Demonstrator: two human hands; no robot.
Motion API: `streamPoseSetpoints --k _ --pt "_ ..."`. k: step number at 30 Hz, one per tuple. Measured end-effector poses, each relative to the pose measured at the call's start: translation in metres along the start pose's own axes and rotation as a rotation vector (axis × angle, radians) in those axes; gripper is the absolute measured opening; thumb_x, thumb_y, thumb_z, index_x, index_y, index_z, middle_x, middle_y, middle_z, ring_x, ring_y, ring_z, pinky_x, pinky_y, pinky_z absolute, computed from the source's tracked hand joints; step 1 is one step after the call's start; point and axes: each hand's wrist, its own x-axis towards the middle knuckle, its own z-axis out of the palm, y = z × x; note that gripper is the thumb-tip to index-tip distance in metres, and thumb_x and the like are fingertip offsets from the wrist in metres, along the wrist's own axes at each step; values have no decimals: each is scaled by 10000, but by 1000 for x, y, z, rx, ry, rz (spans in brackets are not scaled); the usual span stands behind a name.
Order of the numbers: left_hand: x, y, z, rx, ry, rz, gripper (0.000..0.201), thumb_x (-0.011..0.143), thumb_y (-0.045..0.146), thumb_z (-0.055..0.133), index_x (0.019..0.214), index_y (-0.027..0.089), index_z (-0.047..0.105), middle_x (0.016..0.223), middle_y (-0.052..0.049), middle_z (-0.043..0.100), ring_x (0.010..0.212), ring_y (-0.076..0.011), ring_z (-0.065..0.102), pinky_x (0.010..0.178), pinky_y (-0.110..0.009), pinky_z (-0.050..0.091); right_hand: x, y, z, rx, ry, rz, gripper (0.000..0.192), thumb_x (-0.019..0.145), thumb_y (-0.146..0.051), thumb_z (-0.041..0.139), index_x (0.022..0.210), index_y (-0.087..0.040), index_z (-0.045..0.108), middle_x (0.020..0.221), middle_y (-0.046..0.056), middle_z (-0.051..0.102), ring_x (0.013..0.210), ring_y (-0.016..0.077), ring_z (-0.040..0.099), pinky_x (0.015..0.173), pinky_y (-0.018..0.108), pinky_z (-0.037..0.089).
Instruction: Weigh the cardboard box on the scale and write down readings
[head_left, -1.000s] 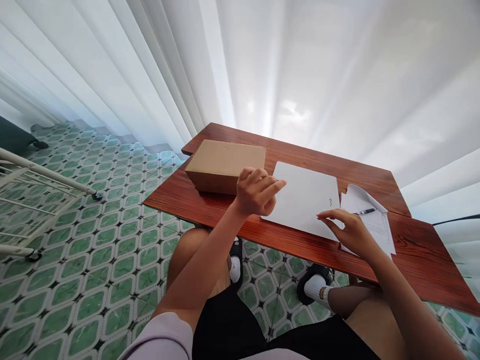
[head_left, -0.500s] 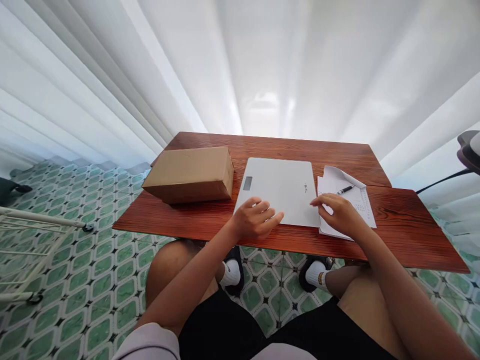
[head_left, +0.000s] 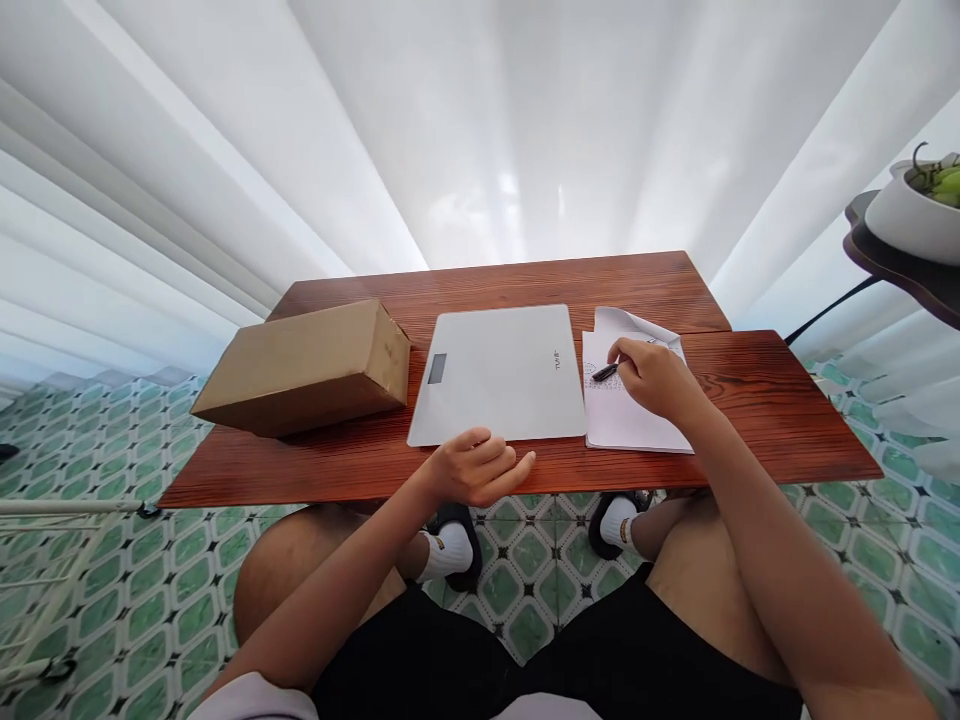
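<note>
On the sheet of white printed paper (head_left: 626,420) at the right of the table, the right hand (head_left: 651,378) closes its fingers around a slim black pen (head_left: 604,372), whose dark tip pokes out to the left of the knuckles and sits over the lines of small print. The paper has a second leaf or folded flap curling up at its far edge, behind the hand. Just beside the sheet, touching or nearly touching its left edge, lies a flat pale grey rectangular scale (head_left: 502,372) with a small dark display window near its left side and a tiny mark near its right side. The left hand (head_left: 475,468) rests at the near edge of the table, fingers loosely curled and empty, its fingertips at the scale's near edge; whether they touch it I cannot tell. To the left of the scale, close but apart, stands a closed brown cardboard box (head_left: 304,365), long and low, set at an angle with one corner over the table's left edge. All of this sits on a reddish-brown wooden table (head_left: 765,420) with visible grain. Below it show bare knees, black shorts, white socks and dark sandals on a floor of green and white patterned tiles (head_left: 112,600). White curtains (head_left: 480,130) fill the background, and a white bowl (head_left: 911,215) sits on a dark stand at far right.
</note>
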Motion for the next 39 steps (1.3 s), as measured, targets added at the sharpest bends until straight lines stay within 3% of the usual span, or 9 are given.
streamPoseSetpoints --k 9,17,23,32,37,39 --pt "50 5 17 -104 49 280 92 883 199 677 946 146 718 709 5 586 659 -111 512 628 -257 433 3 20 -13 -169 -63 312 312 926 -216 436 1188 -247 602 935 65 713 836 269 633 651 325 362" --pt "109 24 59 -257 158 542 212 943 199 547 968 130 746 711 -30 563 677 -132 523 671 -278 442 11 30 -10 -138 -188 347 438 957 -222 407 1391 -238 464 1053 100 721 978 314 641 747 375 457" --pt "128 35 78 -297 113 478 165 939 187 591 994 108 725 748 -36 597 720 -140 556 648 -276 430 18 33 -4 -115 -212 386 353 965 -241 403 1294 -188 522 1087 141 712 945 331 649 767 404 474" --pt "123 46 96 -303 27 306 216 965 168 572 1145 98 667 873 -64 652 784 -160 552 589 -292 394 22 36 7 -140 -175 356 282 981 -208 409 1219 -193 559 1027 129 725 896 289 666 750 358 464" --pt "122 50 99 -313 -82 215 307 979 220 501 1223 96 638 1075 -115 668 914 -211 580 725 -331 459 20 31 6 -163 -90 317 258 992 -202 399 1069 -168 643 938 132 710 859 270 649 709 333 446" --pt "121 51 100 -341 -111 189 331 978 226 476 1235 82 628 1140 -134 661 962 -235 589 774 -350 466 18 27 3 -172 -41 296 279 992 -192 397 1098 -161 653 990 144 700 916 276 639 732 336 447"
